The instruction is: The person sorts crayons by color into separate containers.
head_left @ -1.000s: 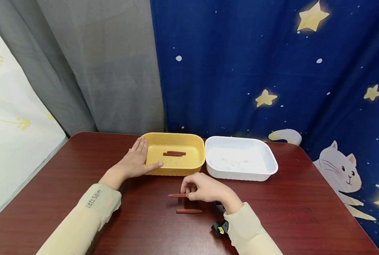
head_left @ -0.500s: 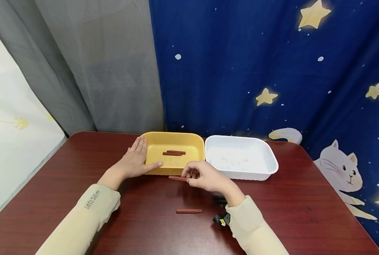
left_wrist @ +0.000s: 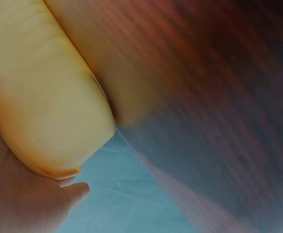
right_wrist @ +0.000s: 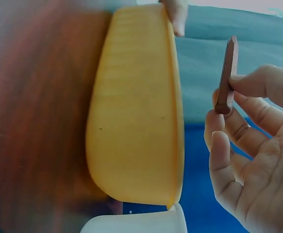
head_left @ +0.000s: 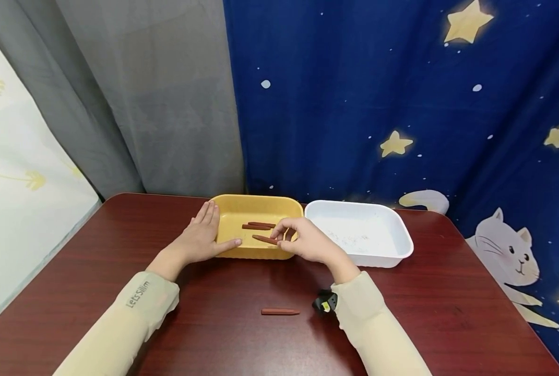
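Note:
My right hand pinches a reddish-brown, six-sided crayon between thumb and fingers, its pointed end facing away from the palm in the right wrist view. That hand is above the right part of a yellow plastic tub. Flat against the tub's left end lies my left hand, fingers straight and thumb reaching over the front rim. Two similar crayons lie side by side inside the tub. Another crayon rests on the table nearer to me, tip to the right.
Close to the yellow tub's right stands a white tub with faint specks on its bottom. Both are near the back edge of the dark red wooden table. A black wrist device shows beside my right sleeve. Curtains hang behind.
My right hand has carried the pinched crayon forward from low over the table, past the yellow tub's front rim, to above its inside. The left hand stays on the tub.

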### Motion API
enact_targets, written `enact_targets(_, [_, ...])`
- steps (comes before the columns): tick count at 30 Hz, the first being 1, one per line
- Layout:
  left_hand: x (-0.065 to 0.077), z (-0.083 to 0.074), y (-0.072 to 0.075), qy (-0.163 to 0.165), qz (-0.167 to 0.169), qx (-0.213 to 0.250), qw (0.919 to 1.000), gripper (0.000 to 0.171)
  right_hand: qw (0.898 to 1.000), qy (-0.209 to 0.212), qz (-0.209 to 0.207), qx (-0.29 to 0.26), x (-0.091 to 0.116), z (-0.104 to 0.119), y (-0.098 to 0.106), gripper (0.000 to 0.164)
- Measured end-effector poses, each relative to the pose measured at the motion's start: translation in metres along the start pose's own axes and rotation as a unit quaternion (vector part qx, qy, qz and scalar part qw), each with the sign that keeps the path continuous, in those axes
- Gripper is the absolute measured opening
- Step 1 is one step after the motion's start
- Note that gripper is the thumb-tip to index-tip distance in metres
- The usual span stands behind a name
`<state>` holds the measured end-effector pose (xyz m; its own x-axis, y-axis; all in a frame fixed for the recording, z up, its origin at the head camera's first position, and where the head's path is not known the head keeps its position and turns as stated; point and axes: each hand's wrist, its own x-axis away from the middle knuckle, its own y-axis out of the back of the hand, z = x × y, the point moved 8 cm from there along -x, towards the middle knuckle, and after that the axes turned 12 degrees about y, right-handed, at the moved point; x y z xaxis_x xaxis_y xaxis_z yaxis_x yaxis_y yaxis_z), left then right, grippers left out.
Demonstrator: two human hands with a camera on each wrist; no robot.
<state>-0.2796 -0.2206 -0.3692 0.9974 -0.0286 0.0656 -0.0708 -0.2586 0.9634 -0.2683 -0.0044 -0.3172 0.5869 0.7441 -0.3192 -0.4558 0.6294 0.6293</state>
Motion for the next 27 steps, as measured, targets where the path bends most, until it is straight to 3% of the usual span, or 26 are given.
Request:
enact_targets(14, [0.001, 0.002, 0.001, 0.003, -0.014, -0.011, 0.9998, 0.122, 0.999, -0.036, -0.023, -0.010, -0.024, -0.029, 0.001, 0.015])
enact_targets(27, [0.001, 0.001, 0.001, 0.003, -0.005, 0.008, 1.0000, 0.123, 0.999, -0.026, -0.020, 0.012, -0.055, -0.047, -0.013, 0.014])
